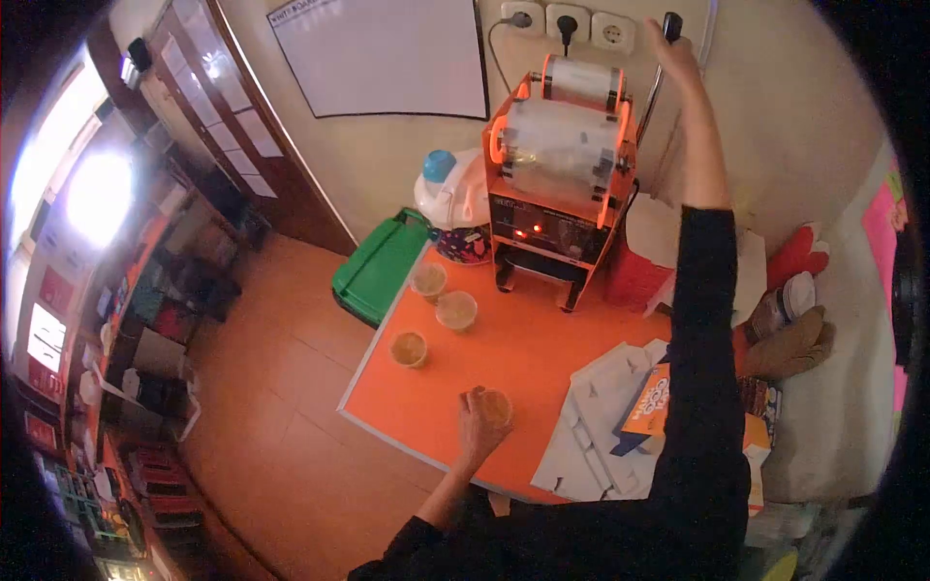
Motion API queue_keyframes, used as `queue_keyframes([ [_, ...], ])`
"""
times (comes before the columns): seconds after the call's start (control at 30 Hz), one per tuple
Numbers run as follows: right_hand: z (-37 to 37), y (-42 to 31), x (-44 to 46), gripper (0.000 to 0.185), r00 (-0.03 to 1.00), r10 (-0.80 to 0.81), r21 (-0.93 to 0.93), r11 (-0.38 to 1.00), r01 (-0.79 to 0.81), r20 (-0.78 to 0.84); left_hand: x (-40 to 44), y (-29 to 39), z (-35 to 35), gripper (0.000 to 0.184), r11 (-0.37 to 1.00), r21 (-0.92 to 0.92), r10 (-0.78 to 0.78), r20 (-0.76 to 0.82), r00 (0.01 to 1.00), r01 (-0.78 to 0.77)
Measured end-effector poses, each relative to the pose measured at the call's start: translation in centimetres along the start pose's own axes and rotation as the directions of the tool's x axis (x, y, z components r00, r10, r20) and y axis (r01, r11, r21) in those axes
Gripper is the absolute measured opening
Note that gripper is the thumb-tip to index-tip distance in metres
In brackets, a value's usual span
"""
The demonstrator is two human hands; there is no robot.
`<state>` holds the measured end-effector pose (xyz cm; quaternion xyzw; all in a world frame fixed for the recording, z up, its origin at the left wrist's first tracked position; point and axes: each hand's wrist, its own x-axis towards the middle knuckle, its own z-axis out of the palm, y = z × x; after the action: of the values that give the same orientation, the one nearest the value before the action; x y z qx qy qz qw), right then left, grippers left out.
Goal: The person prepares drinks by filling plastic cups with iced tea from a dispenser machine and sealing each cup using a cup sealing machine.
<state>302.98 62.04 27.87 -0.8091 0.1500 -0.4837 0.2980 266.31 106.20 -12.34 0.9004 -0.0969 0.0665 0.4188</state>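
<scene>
My black sleeve (712, 387) cuts off the orange box (646, 411) right of centre. Lower centre, my left hand (477, 431) holds a cup (499, 409) on the tabletop (528, 358), partly covering it. Upper right, my right hand (681, 60) touches the lever (652, 105); how tightly, I can't tell.

The left hand (477, 426) held a filled clear cup (498, 408) near the orange table's (513, 344) close edge. Beyond that hand stood three more filled cups (455, 312). The right hand (681, 63), raised high, gripped the lever's black handle (672, 26) on the cup sealing machine (559, 165), which stood to that hand's left. Flattened white cardboard (593, 421) lay right of the left hand.
</scene>
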Motion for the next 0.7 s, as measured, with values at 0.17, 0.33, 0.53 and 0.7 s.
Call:
queue_keyframes([
  [0.17,-8.0,-14.0,-18.0,0.111,0.850,-0.486,-0.049,0.862,0.505,0.203,2.4,2.0,-1.0,0.101,0.923,0.385,-0.026,0.035,0.999,0.011],
  [0.33,-3.2,-14.3,-26.3,0.121,0.688,-0.595,-0.256,0.649,0.716,0.415,13.2,1.5,6.8,0.108,0.942,-0.323,-0.060,0.107,0.992,0.092],
  [0.53,-1.9,-15.1,-22.1,0.098,0.651,-0.538,-0.298,0.601,0.741,0.536,25.1,4.3,9.2,0.042,-0.462,-0.629,0.078,0.674,0.735,0.625],
  [0.7,-1.0,-13.5,-16.8,0.092,0.538,-0.297,-0.252,0.642,0.724,0.789,22.1,3.7,6.7,0.024,-0.267,-0.721,0.018,0.659,0.751,0.639],
])
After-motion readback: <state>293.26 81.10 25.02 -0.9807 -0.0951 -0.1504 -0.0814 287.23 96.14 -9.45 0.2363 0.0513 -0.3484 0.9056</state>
